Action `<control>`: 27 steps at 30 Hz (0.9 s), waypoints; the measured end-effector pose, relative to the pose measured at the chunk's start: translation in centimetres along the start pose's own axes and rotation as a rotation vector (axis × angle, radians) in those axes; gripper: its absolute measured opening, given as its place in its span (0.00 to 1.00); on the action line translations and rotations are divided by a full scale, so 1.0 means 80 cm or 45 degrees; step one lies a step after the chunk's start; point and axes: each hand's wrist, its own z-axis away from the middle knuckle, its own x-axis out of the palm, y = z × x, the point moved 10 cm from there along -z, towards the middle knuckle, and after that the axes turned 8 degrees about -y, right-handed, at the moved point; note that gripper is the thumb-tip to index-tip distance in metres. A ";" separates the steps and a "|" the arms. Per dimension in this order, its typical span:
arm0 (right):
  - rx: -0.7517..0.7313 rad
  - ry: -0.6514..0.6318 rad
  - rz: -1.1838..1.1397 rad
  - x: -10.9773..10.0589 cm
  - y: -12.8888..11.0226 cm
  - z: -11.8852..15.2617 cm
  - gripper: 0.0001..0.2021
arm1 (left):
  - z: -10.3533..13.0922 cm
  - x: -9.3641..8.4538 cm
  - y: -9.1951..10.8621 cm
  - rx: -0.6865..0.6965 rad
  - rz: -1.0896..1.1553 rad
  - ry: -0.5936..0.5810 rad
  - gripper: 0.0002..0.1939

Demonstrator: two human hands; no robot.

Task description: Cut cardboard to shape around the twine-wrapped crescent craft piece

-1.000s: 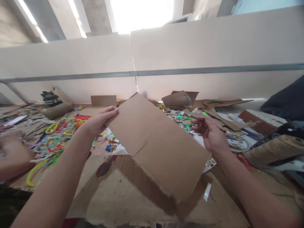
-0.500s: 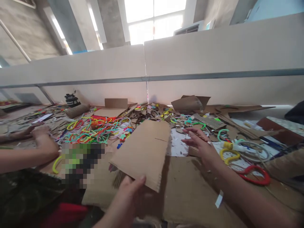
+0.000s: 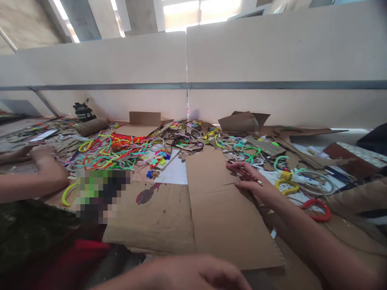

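Note:
In the head view a flat piece of cardboard lies in front of me, with a short dark line on it near its right edge. My right hand is at that edge, its fingers closed around a thin reddish pencil. Low at the front is my left hand, blurred and partly cut off by the frame, near the sheet's lower edge. Its fingers are mostly hidden. Beside the sheet on the left is a stained piece of cardboard with a dark purple blotch.
Colourful pipe cleaners are heaped at the left. A glue bottle, a red loop and a brown folder lie at the right. Another person's arm rests at far left. A white partition stands behind.
The cardboard has gone from being tilted up in my left hand to lying flat, further right. My left hand has moved down and right; my right hand now meets the sheet's edge.

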 end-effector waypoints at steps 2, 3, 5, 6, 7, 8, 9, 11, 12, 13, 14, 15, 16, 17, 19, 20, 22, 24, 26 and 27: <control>-0.031 -0.049 0.127 -0.012 0.002 0.005 0.24 | 0.037 -0.050 0.051 -0.022 -0.271 0.221 0.23; -0.054 -0.072 0.230 -0.015 0.001 0.008 0.25 | 0.056 -0.085 0.081 0.014 -0.445 0.404 0.20; -0.093 -0.106 0.484 -0.018 -0.002 0.012 0.25 | 0.085 -0.150 0.133 0.096 -0.794 0.715 0.18; -0.095 -0.100 0.602 -0.020 -0.004 0.014 0.24 | 0.094 -0.181 0.149 0.090 -0.943 0.854 0.19; -0.083 -0.071 0.686 -0.023 -0.006 0.015 0.22 | 0.097 -0.207 0.158 0.064 -1.082 0.929 0.20; -0.072 -0.025 0.738 -0.027 -0.009 0.015 0.20 | 0.093 -0.229 0.162 0.046 -1.204 0.959 0.21; -0.070 0.030 0.752 -0.031 -0.015 0.015 0.19 | 0.086 -0.247 0.164 0.038 -1.310 0.957 0.23; -0.086 0.155 0.667 -0.040 -0.026 0.014 0.18 | 0.065 -0.272 0.163 0.023 -1.494 0.912 0.26; -0.097 0.201 0.586 -0.044 -0.031 0.012 0.20 | 0.053 -0.280 0.161 -0.012 -1.594 0.882 0.27; -0.107 0.235 0.490 -0.047 -0.035 0.009 0.21 | 0.042 -0.287 0.158 -0.062 -1.688 0.859 0.27; -0.114 0.255 0.389 -0.049 -0.038 0.005 0.22 | 0.032 -0.293 0.154 -0.118 -1.763 0.833 0.28; -0.118 0.259 0.284 -0.049 -0.041 0.001 0.22 | 0.023 -0.297 0.150 -0.174 -1.816 0.804 0.29; -0.123 0.258 0.177 -0.047 -0.044 -0.004 0.21 | 0.015 -0.300 0.147 -0.217 -1.844 0.777 0.30; -0.123 0.249 0.061 -0.044 -0.046 -0.010 0.19 | 0.008 -0.302 0.143 -0.245 -1.851 0.750 0.31; -0.101 0.239 -0.166 -0.036 -0.048 -0.021 0.15 | -0.003 -0.305 0.137 -0.267 -1.841 0.704 0.33; -0.084 0.232 -0.255 -0.029 -0.049 -0.028 0.14 | -0.007 -0.306 0.135 -0.269 -1.841 0.695 0.34; -0.060 0.215 -0.359 -0.014 -0.047 -0.041 0.14 | -0.014 -0.309 0.132 -0.264 -1.860 0.681 0.35; -0.054 0.193 -0.386 0.004 -0.041 -0.055 0.12 | -0.016 -0.310 0.134 -0.228 -1.879 0.674 0.35; -0.040 0.194 -0.406 0.019 -0.026 -0.067 0.09 | -0.015 -0.312 0.139 -0.161 -1.872 0.679 0.33; -0.029 0.206 -0.412 0.025 -0.016 -0.072 0.08 | -0.012 -0.314 0.143 -0.123 -1.855 0.687 0.31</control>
